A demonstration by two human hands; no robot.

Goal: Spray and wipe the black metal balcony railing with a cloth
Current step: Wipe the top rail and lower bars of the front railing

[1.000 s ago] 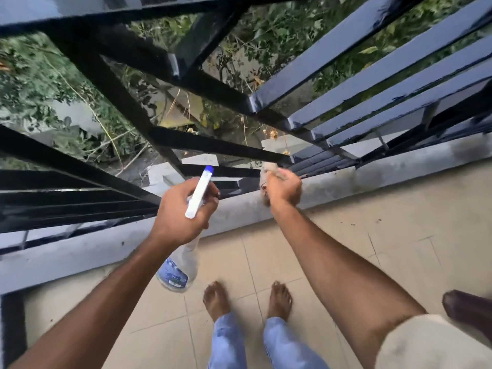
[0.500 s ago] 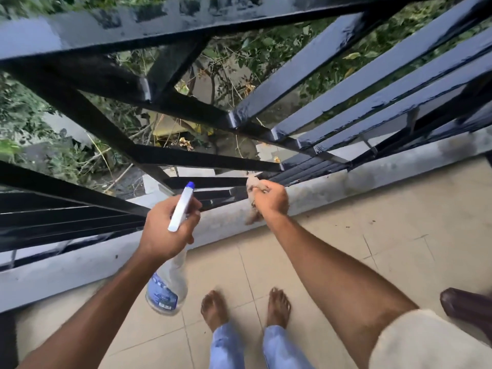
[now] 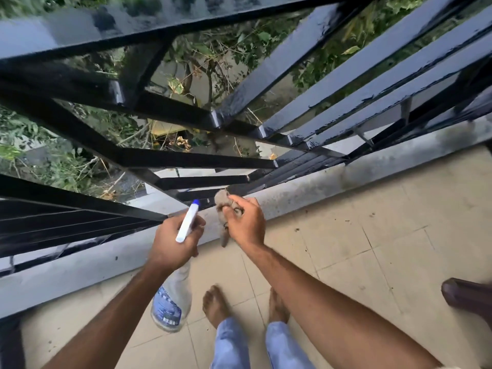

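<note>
The black metal railing (image 3: 191,158) runs across the upper view, its bars glossy and wet. My left hand (image 3: 173,241) grips the neck of a clear spray bottle (image 3: 173,302) with a white and blue nozzle (image 3: 187,221) pointing up toward the bars. My right hand (image 3: 246,225) holds a crumpled beige cloth (image 3: 222,202) against a low bar just above the grey ledge (image 3: 332,179). A tail of the cloth hangs down below the hand.
My bare feet (image 3: 215,304) stand on beige floor tiles (image 3: 372,249) close to the ledge. A dark brown object (image 3: 466,296) sits at the right edge. Beyond the railing lie foliage and ground far below.
My right hand has slid the cloth down to a lower bar, nearer the ledge. My left hand with the bottle has moved right, closer to the right hand.
</note>
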